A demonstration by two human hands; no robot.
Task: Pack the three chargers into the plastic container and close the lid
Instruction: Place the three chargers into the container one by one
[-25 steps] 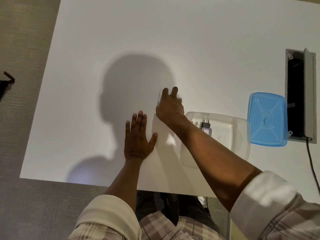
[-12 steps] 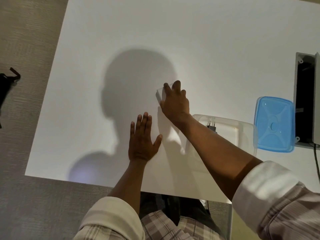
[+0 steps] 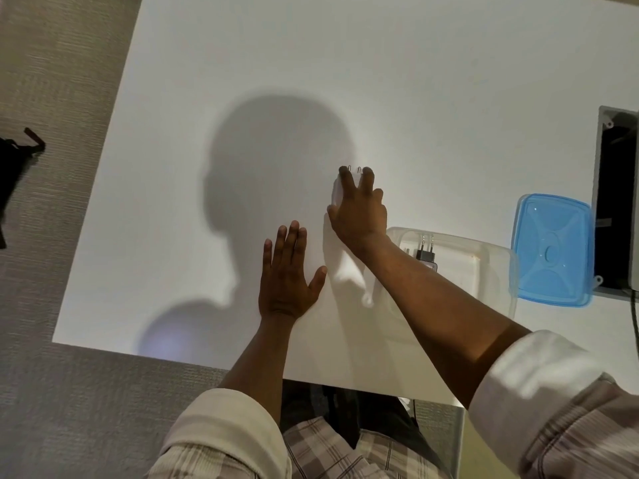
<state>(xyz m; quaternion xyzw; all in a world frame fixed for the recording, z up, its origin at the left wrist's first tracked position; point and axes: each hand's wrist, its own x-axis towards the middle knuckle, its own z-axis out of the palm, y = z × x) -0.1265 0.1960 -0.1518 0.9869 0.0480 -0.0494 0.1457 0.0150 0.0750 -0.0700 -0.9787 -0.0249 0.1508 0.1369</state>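
Note:
My right hand [image 3: 359, 209] is closed over a white charger [image 3: 337, 191] on the white table; its two metal pins stick out past my fingertips. My left hand [image 3: 288, 271] lies flat on the table, fingers spread, holding nothing. To the right stands the clear plastic container [image 3: 484, 267], open, with a dark charger [image 3: 426, 255] inside and another pin beside it; my right forearm hides part of the box. The blue lid [image 3: 553, 250] lies on the table right of the container.
The white table [image 3: 242, 81] ends at a front edge near my body. A recessed dark cable box [image 3: 619, 202] sits at the table's right edge, with a cable hanging from it. A dark object [image 3: 14, 167] lies on the floor at left.
My right hand has closed down more firmly over the white charger, whose pins now show. The left hand stays flat. The view has shifted slightly.

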